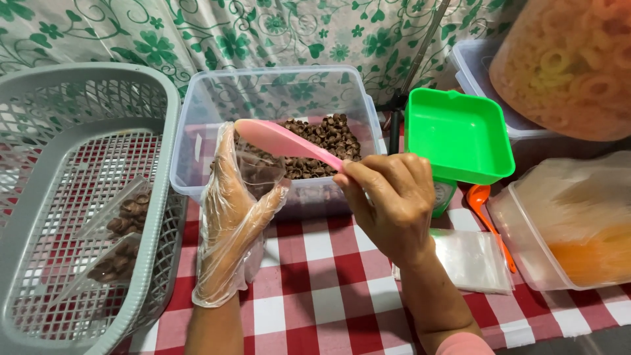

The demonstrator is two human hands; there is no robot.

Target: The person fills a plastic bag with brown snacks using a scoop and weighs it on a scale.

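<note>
My left hand (pixel 233 217), in a loose clear plastic glove, holds a small clear plastic bag (pixel 259 167) open at the near wall of a clear plastic tub (pixel 197 105). The tub holds small brown cereal pieces (pixel 322 141). My bare right hand (pixel 388 197) grips the handle of a pink plastic scoop (pixel 282 139), whose bowl points left over the mouth of the bag. A few brown pieces show inside the bag.
A grey mesh basket (pixel 39 112) on the left holds two filled clear packets (pixel 121 220). A green square container (pixel 457 135) stands to the right, with an orange spoon (pixel 483 210), a stack of flat clear bags (pixel 470 260) and tubs of orange and ring-shaped snacks (pixel 572 66) beyond.
</note>
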